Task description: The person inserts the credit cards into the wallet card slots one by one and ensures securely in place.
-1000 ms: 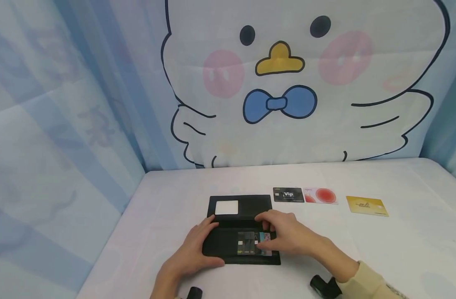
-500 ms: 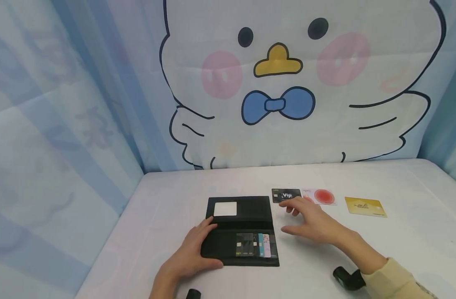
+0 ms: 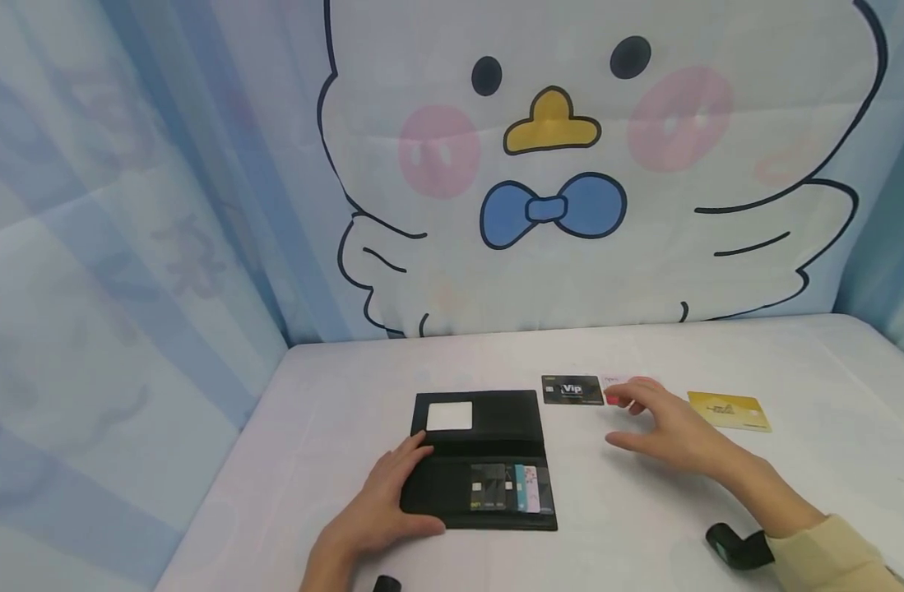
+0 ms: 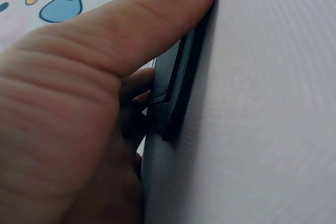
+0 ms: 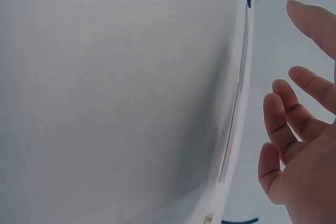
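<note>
A black wallet [image 3: 440, 485] lies unfolded on the table, with several cards [image 3: 529, 489] tucked into slots on its near flap. On its left side rests my left hand [image 3: 381, 501], the thumb along the near edge and the extended fingers by the fold. In the left wrist view, the thumb [image 4: 142, 19] touches the wallet's edge [image 4: 184, 87]. My right hand [image 3: 669, 432] hovers above the white-and-red card [image 3: 613, 381], partly hiding it. Its fingers are loosely bent and hold nothing, as the right wrist view also shows.
A black card marked "Vip" [image 3: 572, 390] lies left of the white-and-red card, and a gold card [image 3: 729, 411] farther right. A white rectangle [image 3: 449, 416] shows on the wallet's far flap. A printed curtain [image 3: 555, 279] hangs behind the white-covered table [image 3: 333, 395].
My right hand has left the cards in the wallet's slots and moved right and away from me, to the white-and-red card. My left hand has stayed at the wallet.
</note>
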A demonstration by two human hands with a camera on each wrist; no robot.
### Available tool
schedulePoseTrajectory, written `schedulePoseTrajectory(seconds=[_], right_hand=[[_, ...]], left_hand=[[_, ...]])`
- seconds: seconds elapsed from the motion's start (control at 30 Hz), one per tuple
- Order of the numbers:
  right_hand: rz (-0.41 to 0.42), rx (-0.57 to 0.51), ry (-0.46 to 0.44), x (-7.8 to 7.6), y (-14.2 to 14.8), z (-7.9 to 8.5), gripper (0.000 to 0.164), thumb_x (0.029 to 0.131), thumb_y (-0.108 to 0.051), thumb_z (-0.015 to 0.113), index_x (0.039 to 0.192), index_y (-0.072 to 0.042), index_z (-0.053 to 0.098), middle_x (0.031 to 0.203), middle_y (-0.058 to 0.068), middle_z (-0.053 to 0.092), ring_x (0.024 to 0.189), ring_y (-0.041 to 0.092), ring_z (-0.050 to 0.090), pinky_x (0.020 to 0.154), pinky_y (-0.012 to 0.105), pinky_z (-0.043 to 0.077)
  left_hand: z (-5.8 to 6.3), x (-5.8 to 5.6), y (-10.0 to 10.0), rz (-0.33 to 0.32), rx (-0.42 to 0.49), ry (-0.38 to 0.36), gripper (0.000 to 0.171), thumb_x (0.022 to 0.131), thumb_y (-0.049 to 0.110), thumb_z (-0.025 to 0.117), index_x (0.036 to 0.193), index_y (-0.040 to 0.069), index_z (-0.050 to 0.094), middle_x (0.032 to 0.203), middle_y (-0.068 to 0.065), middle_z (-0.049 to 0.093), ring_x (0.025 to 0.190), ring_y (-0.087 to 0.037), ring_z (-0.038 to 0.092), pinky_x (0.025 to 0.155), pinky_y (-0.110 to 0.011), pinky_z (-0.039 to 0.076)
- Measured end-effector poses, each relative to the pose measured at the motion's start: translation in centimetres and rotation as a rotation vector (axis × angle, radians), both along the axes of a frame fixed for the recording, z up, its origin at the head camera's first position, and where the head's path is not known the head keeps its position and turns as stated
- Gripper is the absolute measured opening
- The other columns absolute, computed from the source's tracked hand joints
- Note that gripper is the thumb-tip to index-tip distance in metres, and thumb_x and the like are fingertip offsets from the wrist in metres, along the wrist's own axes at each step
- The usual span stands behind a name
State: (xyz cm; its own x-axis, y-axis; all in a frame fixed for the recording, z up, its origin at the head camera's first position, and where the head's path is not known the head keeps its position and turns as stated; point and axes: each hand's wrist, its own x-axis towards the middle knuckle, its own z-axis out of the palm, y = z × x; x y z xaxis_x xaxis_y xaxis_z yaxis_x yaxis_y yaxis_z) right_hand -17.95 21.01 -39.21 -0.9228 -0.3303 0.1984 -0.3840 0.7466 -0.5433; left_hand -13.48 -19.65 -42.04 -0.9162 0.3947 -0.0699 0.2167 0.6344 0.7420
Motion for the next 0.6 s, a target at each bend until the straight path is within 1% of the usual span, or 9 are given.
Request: schedulePoseTrajectory(seconds=[0.13,0.23,0.3,0.43,0.6], right_hand=[[-0.055,0.027,-0.029,0.0,2.1,0.1,0.067,0.082,-0.032,0.086,0.136,-0.005,0.058,0.121,0.01,0.06,0.104,0.028,0.056,0.084,0.047,0.051],[-0.094,0.046,-0.054,0.0,3.8,0.0,0.071,0.082,-0.032,0.085,0.138,-0.001,0.055,0.121,0.014,0.059,0.104,0.031,0.055,0.082,0.046,0.052],[-0.112,0.051,-0.064,0.0,4.9,-0.1,0.071,0.083,-0.033,0.084,0.138,0.0,0.055,0.12,0.016,0.058,0.105,0.033,0.055,0.082,0.047,0.054],[-0.134,0.048,-0.081,0.1,6.8,-0.5,0.068,0.083,-0.032,0.084,0.134,0.002,0.055,0.118,0.019,0.058,0.104,0.036,0.056,0.083,0.053,0.055],[-0.158,0.051,-0.095,0.0,8.8,-0.8,0.068,0.084,-0.031,0.084,0.133,0.005,0.055,0.118,0.022,0.058,0.104,0.038,0.055,0.082,0.053,0.056]], left_hand=[[0.0,-0.1,0.2,-0.002,-0.001,0.003,0.095,0.074,0.04,0.09,0.151,0.009,0.043,0.165,-0.011,0.023,0.149,-0.043,0.016,0.117,-0.065,0.011],[-0.1,-0.2,0.2,0.003,-0.009,0.002,0.096,0.074,0.04,0.09,0.151,0.009,0.044,0.165,-0.01,0.023,0.149,-0.042,0.016,0.117,-0.065,0.012],[-0.2,-0.2,0.2,0.004,-0.014,0.0,0.096,0.074,0.041,0.09,0.151,0.009,0.043,0.165,-0.01,0.023,0.149,-0.042,0.016,0.117,-0.065,0.012],[-0.1,-0.2,0.1,0.002,-0.013,-0.004,0.096,0.074,0.041,0.09,0.151,0.008,0.043,0.165,-0.011,0.023,0.149,-0.043,0.016,0.117,-0.066,0.011],[0.1,0.0,0.1,0.003,-0.008,-0.005,0.095,0.074,0.039,0.09,0.152,0.009,0.043,0.165,-0.012,0.023,0.149,-0.044,0.017,0.115,-0.068,0.012]])
